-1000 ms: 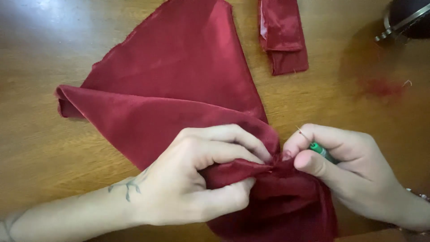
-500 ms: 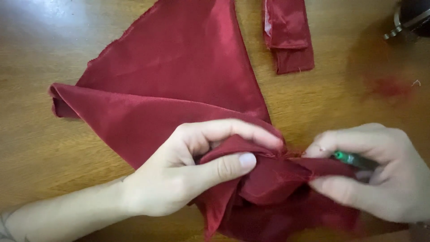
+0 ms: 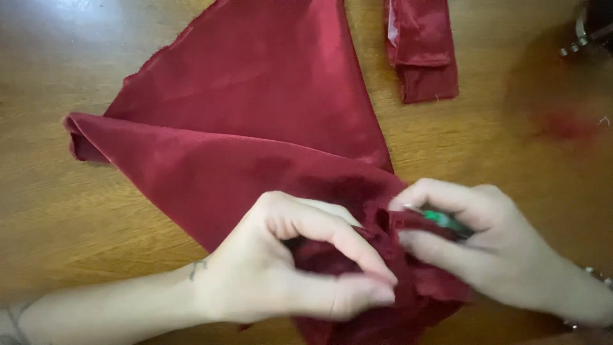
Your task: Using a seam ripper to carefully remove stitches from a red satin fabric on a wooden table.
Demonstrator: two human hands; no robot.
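A large piece of dark red satin fabric point(image 3: 255, 121) lies folded on the wooden table point(image 3: 76, 57). My left hand point(image 3: 287, 268) pinches a bunched edge of this fabric near its lower corner, thumb and forefinger closed on the cloth. Just to its right, my right hand point(image 3: 491, 249) grips a small green-handled tool point(image 3: 444, 220), its tip hidden in the same bunched edge. The two hands almost touch.
A smaller folded strip of the same red cloth point(image 3: 421, 51) lies at the top of the table. A dark metal object point(image 3: 590, 29) sits at the top right corner. A reddish smear point(image 3: 565, 124) marks the wood on the right.
My left hand shifted its grip and now arches over the bunched edge. My right hand drew away to the right, then came back against the fold with the green tool.
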